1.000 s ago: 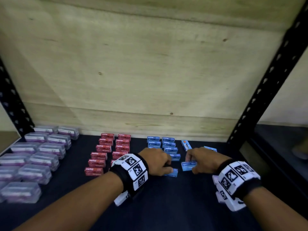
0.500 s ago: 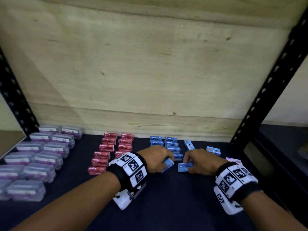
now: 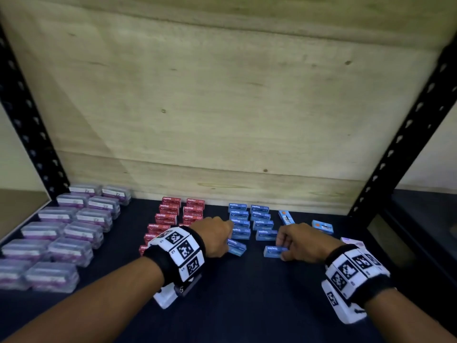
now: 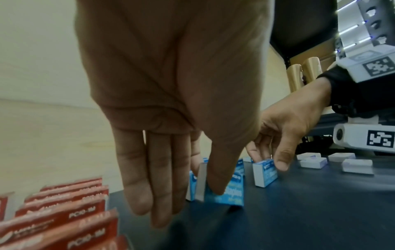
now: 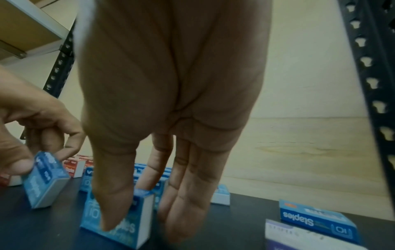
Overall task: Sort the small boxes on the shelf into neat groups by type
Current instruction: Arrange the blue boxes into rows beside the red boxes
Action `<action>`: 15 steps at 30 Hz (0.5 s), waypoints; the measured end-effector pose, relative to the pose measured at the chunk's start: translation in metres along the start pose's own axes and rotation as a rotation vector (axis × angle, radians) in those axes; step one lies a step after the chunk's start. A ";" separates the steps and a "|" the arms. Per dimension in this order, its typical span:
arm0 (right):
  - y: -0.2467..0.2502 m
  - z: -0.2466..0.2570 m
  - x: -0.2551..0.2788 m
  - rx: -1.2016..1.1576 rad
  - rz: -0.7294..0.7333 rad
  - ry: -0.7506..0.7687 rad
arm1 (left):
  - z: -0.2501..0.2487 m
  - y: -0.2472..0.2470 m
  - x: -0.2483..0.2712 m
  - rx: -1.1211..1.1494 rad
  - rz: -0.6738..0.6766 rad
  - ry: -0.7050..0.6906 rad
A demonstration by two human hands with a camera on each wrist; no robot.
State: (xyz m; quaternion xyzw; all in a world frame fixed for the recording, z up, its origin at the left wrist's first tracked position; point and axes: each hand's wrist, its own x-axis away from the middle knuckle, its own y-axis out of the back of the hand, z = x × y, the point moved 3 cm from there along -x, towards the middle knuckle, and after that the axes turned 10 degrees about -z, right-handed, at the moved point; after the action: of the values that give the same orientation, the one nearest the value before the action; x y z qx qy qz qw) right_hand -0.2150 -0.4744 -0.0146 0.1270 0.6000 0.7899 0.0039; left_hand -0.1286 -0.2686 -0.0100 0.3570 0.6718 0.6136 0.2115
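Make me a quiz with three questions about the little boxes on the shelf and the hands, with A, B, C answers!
1. Where do the small red cardboard staple boxes stand?
A. Right of the blue ones
B. Between the clear plastic boxes and the blue ones
C. On the floor

2. How many columns do the red boxes make?
A. Two
B. Five
C. One

3. What is the left hand doing?
A. Resting flat
B. Pinching a small blue cardboard staple box
C. Holding a red box

Answers: 1 B, the clear plastic boxes with purple labels lie to their left, the blue rows to their right. 2 A, two columns show side by side. 3 B, thumb and fingers pinch the tilted blue box.
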 end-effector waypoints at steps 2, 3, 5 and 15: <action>0.004 -0.003 0.003 0.008 0.016 -0.029 | -0.002 0.000 0.001 -0.078 0.025 -0.001; 0.006 -0.004 0.004 0.014 0.021 -0.037 | -0.003 0.000 0.000 -0.110 0.033 -0.001; 0.007 -0.005 0.004 0.024 0.028 -0.040 | -0.005 -0.001 -0.002 -0.163 0.044 -0.008; 0.003 0.003 -0.004 0.033 0.011 -0.055 | -0.017 -0.002 -0.015 -0.251 0.048 -0.058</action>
State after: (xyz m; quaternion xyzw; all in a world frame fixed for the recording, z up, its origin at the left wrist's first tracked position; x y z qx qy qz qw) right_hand -0.2100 -0.4733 -0.0121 0.1519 0.6119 0.7761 0.0141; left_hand -0.1315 -0.2913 -0.0116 0.3612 0.5748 0.6871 0.2590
